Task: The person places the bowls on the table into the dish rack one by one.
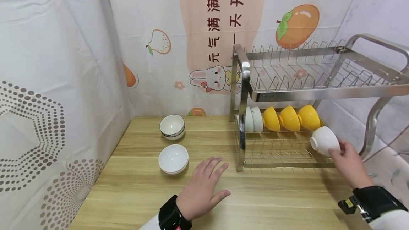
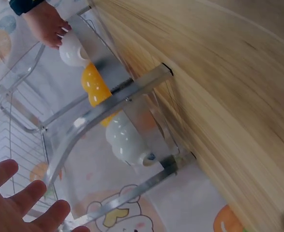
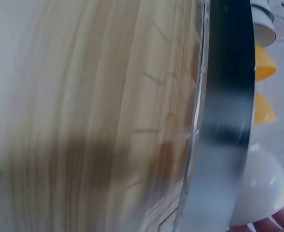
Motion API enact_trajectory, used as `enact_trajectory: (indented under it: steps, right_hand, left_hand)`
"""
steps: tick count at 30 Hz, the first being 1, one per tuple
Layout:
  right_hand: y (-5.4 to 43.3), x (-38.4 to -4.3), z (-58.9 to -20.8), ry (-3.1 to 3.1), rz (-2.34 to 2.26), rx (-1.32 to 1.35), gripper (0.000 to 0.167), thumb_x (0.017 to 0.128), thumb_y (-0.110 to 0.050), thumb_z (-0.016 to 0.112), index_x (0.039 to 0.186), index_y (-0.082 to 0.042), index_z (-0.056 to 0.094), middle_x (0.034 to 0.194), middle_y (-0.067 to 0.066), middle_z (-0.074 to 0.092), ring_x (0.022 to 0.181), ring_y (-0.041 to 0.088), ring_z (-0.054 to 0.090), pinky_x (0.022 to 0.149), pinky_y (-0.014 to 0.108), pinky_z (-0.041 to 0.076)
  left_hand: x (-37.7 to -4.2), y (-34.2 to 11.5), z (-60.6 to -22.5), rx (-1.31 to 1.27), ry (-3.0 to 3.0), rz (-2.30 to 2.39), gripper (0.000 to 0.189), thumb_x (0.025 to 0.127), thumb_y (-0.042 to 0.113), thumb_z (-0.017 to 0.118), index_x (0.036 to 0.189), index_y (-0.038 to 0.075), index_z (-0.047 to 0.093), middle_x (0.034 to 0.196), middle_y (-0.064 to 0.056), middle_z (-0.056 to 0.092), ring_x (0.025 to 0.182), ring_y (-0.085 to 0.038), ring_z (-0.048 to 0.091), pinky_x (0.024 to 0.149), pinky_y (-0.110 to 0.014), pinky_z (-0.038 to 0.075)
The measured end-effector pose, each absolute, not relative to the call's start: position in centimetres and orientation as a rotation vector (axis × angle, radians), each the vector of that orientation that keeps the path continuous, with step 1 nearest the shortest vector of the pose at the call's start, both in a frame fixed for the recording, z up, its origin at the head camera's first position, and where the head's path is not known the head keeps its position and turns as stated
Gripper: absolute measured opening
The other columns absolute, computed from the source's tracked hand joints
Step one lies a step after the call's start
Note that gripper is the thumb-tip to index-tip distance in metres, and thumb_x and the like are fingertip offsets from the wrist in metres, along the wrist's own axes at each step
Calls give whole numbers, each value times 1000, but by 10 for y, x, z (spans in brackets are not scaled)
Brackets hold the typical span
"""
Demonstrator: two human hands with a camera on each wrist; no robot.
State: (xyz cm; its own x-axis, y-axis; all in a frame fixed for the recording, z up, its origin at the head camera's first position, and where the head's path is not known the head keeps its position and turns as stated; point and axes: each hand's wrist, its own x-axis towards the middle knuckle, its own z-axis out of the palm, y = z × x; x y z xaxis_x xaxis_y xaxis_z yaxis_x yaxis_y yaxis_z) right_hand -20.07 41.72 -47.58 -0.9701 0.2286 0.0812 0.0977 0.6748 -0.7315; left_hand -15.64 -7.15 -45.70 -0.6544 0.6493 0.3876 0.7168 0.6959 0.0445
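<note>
My right hand pinches a white bowl by its rim, thumb on the outside, at the lower right of the dish rack. The bowl is tipped on its side, its foot facing left. In the right wrist view, fingers show at the edge of the white bowl. Over the table, left of the rack, my left hand is held with fingers spread and nothing in it. Three yellow bowls stand sideways in the lower tier, beside white bowls at its left end.
On the wooden table, a white bowl sits left of my left hand. Behind it are stacked dark-rimmed bowls. The rack's upper wire tier overhangs the lower one. A printed cloth hangs behind the table.
</note>
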Motion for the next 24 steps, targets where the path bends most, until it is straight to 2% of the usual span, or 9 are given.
enact_trajectory:
  steps: [1, 2, 4, 5, 6, 8, 10, 17, 24]
  right_hand:
    - [416, -200, -475, -2703, 1187, -251, 71, 104, -25, 42, 145, 23, 10, 139, 51, 23, 122, 65, 35, 75, 34, 53]
    - [413, -199, -474, -2692, 1183, -237, 72, 104, -25, 44, 146, 22, 8, 141, 51, 20, 122, 66, 35, 74, 34, 54]
    - [407, -196, -471, -2656, 1174, -205, 74, 103, -23, 47, 146, 21, 7, 142, 52, 16, 122, 68, 32, 82, 41, 55]
    - [403, -195, -470, -2644, 1139, -195, 75, 102, -23, 49, 147, 21, 8, 142, 52, 15, 122, 67, 32, 87, 53, 52]
    - [398, -193, -468, -2628, 1107, -176, 75, 101, -22, 50, 147, 21, 9, 141, 52, 15, 122, 67, 31, 93, 57, 48]
    - [386, -188, -464, -2611, 1033, -118, 75, 100, -21, 53, 148, 19, 12, 142, 52, 16, 123, 67, 28, 97, 76, 28]
    - [370, -182, -460, -2608, 967, -30, 74, 100, -22, 56, 149, 16, 15, 144, 49, 17, 128, 66, 23, 102, 77, 18]
    - [307, -155, -451, -2670, 732, 322, 78, 94, -31, 67, 152, 4, 28, 154, 33, 24, 137, 56, 23, 113, 68, 10]
    - [267, -136, -462, -2617, 456, 561, 83, 79, -42, 80, 144, -4, 45, 145, 23, 43, 129, 45, 39, 122, 37, 1]
  left_hand:
    - [-157, -73, -457, -1050, -2577, -280, 67, 100, 61, 40, 151, 17, 38, 153, -5, 37, 141, -23, 33, 114, -42, 31]
    - [-158, -75, -457, -1030, -2590, -281, 68, 99, 61, 40, 150, 17, 39, 153, -5, 37, 141, -23, 34, 114, -42, 31]
    - [-159, -79, -456, -992, -2620, -295, 68, 99, 62, 41, 150, 17, 39, 154, -5, 37, 141, -23, 34, 114, -43, 31]
    - [-160, -80, -456, -976, -2630, -299, 68, 98, 62, 41, 150, 17, 39, 154, -5, 37, 141, -24, 34, 114, -43, 32]
    - [-160, -82, -456, -961, -2638, -304, 69, 98, 63, 41, 150, 17, 39, 153, -5, 37, 141, -24, 34, 113, -43, 33]
    - [-161, -85, -457, -942, -2649, -315, 69, 98, 63, 42, 150, 17, 40, 153, -5, 37, 140, -25, 35, 113, -43, 34]
    - [-162, -87, -458, -925, -2657, -316, 69, 98, 63, 42, 150, 17, 40, 153, -5, 37, 140, -25, 35, 112, -44, 35]
    - [-162, -91, -459, -885, -2673, -320, 69, 97, 64, 42, 149, 18, 41, 153, -5, 38, 140, -24, 36, 112, -46, 35]
    - [-161, -94, -461, -864, -2701, -330, 70, 97, 65, 39, 150, 19, 40, 154, -4, 37, 140, -24, 35, 111, -49, 35]
